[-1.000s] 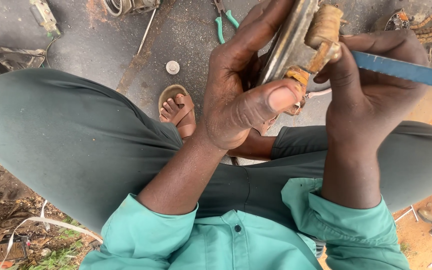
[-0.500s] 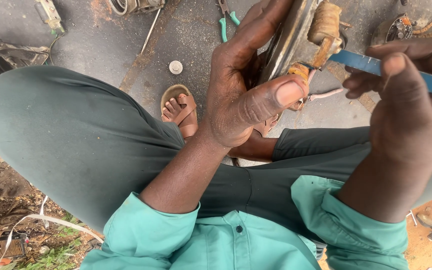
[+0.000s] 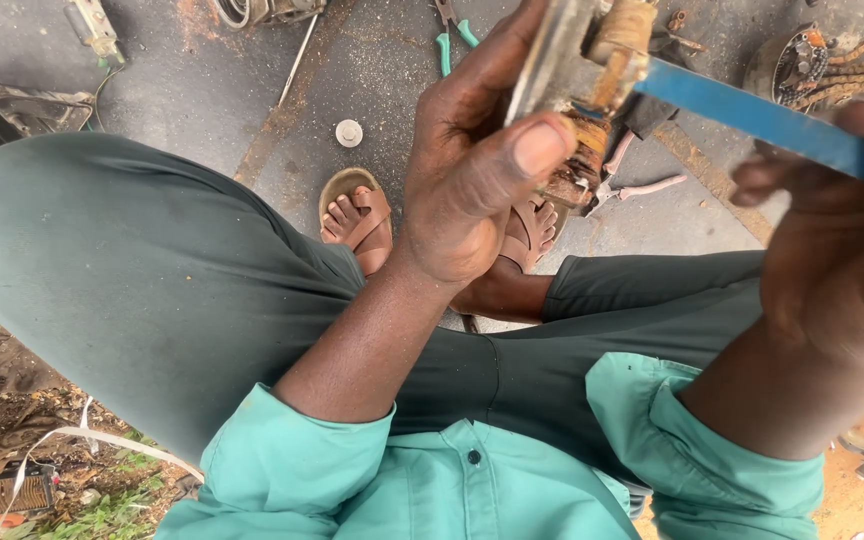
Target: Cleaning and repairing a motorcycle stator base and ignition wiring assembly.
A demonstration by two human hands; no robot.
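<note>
The left hand [image 3: 472, 190] is clamped around a metal part with copper windings [image 3: 592, 70] at 12 o'clock, thumb pressed flat. The right hand [image 3: 842, 240], at 3 o'clock, grips a blue blade [image 3: 752, 115] touching the windings. Since 1 second ago, that hand has drawn back rightward.

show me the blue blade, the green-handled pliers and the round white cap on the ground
blue blade [image 3: 752, 115], head view, on the middle of its flat side, between the wound part and the right hand
green-handled pliers [image 3: 455, 35], head view, between the two handles, near the pivot
round white cap [image 3: 349, 132], head view, on its centre
</note>
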